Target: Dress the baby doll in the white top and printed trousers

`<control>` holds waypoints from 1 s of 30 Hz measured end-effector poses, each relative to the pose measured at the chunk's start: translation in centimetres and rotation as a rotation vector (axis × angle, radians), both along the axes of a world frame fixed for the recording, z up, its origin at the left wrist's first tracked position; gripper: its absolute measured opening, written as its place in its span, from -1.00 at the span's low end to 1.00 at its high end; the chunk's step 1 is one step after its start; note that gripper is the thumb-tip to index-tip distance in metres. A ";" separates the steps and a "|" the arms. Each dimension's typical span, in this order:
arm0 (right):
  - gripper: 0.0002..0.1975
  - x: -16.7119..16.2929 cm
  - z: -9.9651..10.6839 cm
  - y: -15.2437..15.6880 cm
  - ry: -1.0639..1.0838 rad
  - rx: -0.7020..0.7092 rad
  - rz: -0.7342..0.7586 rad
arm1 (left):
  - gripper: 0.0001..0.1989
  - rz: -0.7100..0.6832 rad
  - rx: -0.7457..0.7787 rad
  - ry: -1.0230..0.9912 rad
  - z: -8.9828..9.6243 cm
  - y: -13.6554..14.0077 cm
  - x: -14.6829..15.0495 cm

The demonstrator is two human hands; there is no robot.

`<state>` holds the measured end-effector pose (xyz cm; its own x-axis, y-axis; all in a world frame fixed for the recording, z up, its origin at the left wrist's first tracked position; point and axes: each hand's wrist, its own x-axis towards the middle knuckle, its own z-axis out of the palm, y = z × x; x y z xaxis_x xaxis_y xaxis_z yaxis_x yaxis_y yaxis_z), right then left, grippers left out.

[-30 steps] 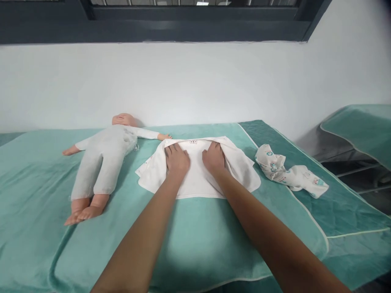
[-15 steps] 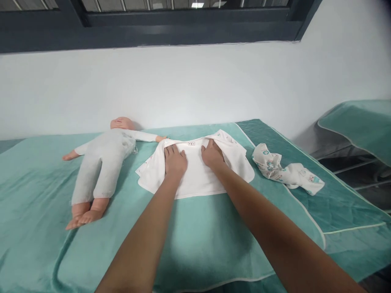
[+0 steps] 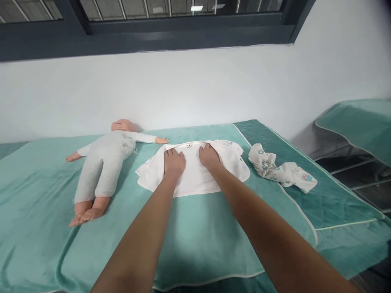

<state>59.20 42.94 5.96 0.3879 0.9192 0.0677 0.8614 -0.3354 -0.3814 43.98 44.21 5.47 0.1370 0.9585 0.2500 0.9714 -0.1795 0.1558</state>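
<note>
A white baby top [image 3: 195, 179] lies spread on the green bed cover, its front panels folded outward and a small printed label at the neckline. On its inner left side rests my left hand [image 3: 174, 162], fingers stretched flat and thumb apart, against the folded panel. My right hand [image 3: 209, 155] lies inside the right panel, fingers reaching up to the neckline; the panel edge hides part of them. To the left, a baby doll [image 3: 105, 162] with a white cloth body lies on its back, one arm stretched toward the top.
A crumpled white printed cloth [image 3: 281, 169] lies right of the top. The green cover [image 3: 207, 240] spreads over the bed. Behind stands a white wall [image 3: 183, 89] beneath a dark window frame [image 3: 183, 36]. Another green-covered bed [image 3: 360, 118] with metal bars is at the far right.
The upper right part of the top has settled flatter, and its raised collar edge is lower. Both hands stay on the garment. The view has shifted slightly.
</note>
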 end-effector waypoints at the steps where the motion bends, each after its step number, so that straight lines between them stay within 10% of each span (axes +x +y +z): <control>1: -0.48 -0.2 -0.1 -0.2 -0.013 0.000 0.021 | -0.38 0.001 0.000 0.002 0.0 0.0 0.0; 10: -0.34 -1.0 0.0 -3.9 -0.094 0.026 0.129 | -0.37 -0.006 0.013 0.003 -0.1 -1.6 0.0; 23: -0.37 1.1 0.6 -15.7 0.118 0.046 0.692 | -0.34 -0.020 -0.025 -0.006 0.0 -4.4 -0.4; 30: -0.44 10.7 3.4 -9.6 -0.001 0.295 -0.059 | -0.37 -0.035 -0.037 0.026 0.5 -4.4 -0.4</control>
